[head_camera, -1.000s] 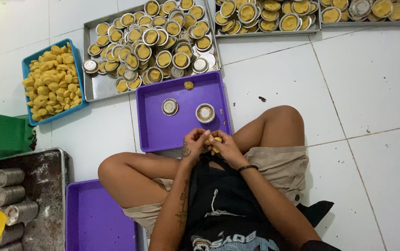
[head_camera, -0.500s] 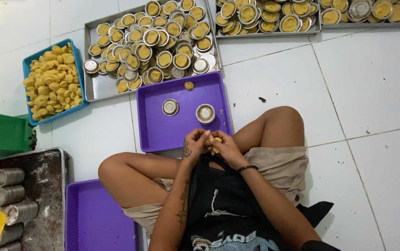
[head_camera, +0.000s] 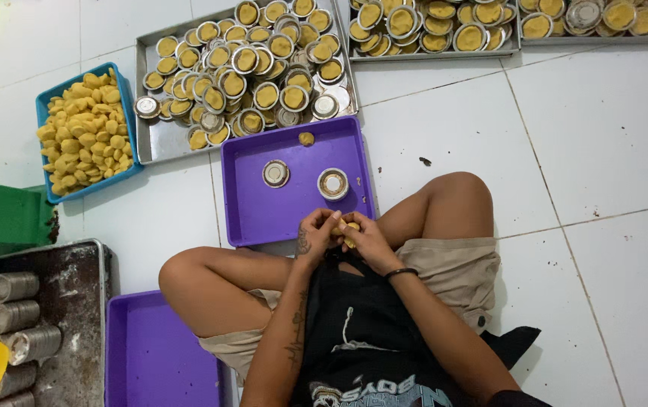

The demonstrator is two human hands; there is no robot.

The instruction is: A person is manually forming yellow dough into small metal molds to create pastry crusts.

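I sit cross-legged on a white tiled floor. My left hand (head_camera: 316,234) and my right hand (head_camera: 365,241) meet in front of me, both closed around a small piece of yellow dough (head_camera: 348,230) that shows between the fingers. Just beyond them lies a purple tray (head_camera: 252,215) holding two small round metal moulds (head_camera: 276,173) (head_camera: 333,184) and a loose lump of dough (head_camera: 306,139) at its far edge.
A metal tray (head_camera: 158,143) of several dough-filled moulds lies beyond the purple one, with more filled trays (head_camera: 429,30) at the back. A blue tub of dough balls (head_camera: 86,132) stands left. Stacked empty moulds (head_camera: 11,316) and a second purple tray (head_camera: 150,354) lie near left.
Both hands stay together on the dough; only the fingers shift slightly. Nothing else has moved.
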